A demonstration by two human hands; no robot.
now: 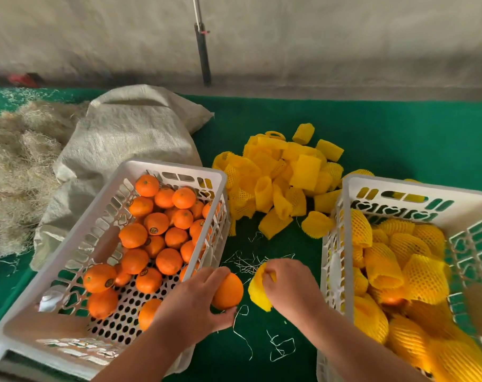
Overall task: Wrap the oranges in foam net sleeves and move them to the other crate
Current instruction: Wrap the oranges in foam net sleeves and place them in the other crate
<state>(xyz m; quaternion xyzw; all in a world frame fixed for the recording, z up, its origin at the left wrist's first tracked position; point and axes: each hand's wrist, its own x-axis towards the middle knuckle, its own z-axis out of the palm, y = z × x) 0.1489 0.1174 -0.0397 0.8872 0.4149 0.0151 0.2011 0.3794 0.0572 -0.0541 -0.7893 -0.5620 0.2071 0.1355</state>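
Two forearms reach in from the bottom edge over the green cloth. The left hand grips a bare orange, fingers curled over its near side, the fruit poking out past the fingertips just beside the corner of the left crate. The right hand pinches a yellow foam net sleeve, knuckles up, the sleeve bulging out to its left and close to the orange without touching it. Loose oranges fill the left crate; the right crate holds wrapped ones. A heap of spare sleeves lies between the crates, further back
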